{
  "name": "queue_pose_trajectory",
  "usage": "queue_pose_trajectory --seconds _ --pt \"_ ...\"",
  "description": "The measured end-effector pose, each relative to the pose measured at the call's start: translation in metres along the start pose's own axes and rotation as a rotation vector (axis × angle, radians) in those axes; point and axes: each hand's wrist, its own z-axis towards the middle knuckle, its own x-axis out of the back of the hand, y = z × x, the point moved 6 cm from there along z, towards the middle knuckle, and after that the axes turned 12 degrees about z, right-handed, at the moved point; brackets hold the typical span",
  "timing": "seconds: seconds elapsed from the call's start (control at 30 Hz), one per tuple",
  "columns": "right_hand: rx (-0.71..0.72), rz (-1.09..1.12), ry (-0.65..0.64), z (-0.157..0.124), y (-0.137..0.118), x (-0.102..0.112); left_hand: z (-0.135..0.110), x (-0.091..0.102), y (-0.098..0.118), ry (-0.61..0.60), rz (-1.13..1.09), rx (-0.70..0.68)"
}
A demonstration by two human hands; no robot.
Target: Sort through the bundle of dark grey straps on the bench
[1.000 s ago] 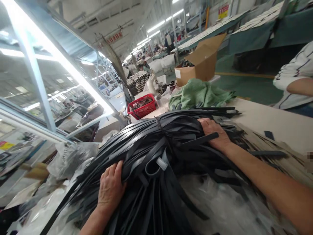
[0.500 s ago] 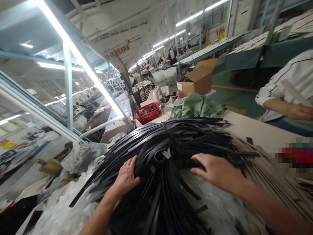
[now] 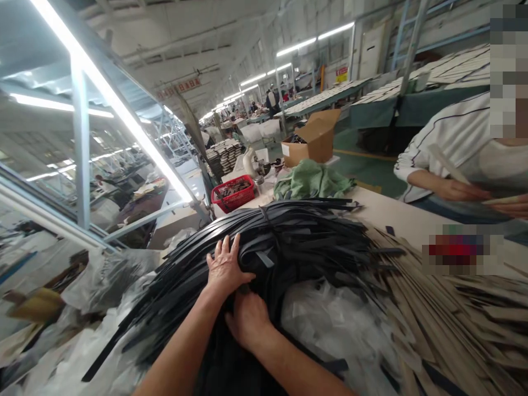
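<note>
Big tied bundle of black straps (image 3: 289, 242) sits heaped on the worktop (image 3: 408, 217), nothing pulled free yet as I see it, my left hand (image 3: 225, 267) spread flat on top, my right hand (image 3: 247, 322) curled into the straps underneath.

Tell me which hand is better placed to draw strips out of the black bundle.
Probably the right hand: its fingers dig into the bundle of black strips just below the left hand, which lies flat on top, pressing it down.
</note>
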Motion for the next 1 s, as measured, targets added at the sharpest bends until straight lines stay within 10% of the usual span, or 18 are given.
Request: queue_pose_trajectory --seconds 0.17,0.43,0.73,1.0 --pt "0.227 0.089 -0.17 -0.043 0.039 0.038 0.012 -0.025 -0.012 0.177 0.067 -0.103" --pt "0.253 0.037 0.623 -0.004 0.089 0.2 0.018 -0.035 -0.025 0.318 0.031 -0.163" --pt "0.16 0.007 0.564 0.05 0.088 0.208 -0.009 -0.048 -0.027 0.418 -0.016 0.002" --pt "0.067 0.536 0.305 0.066 0.081 0.207 -0.009 -0.051 -0.029 0.413 -0.061 0.012"
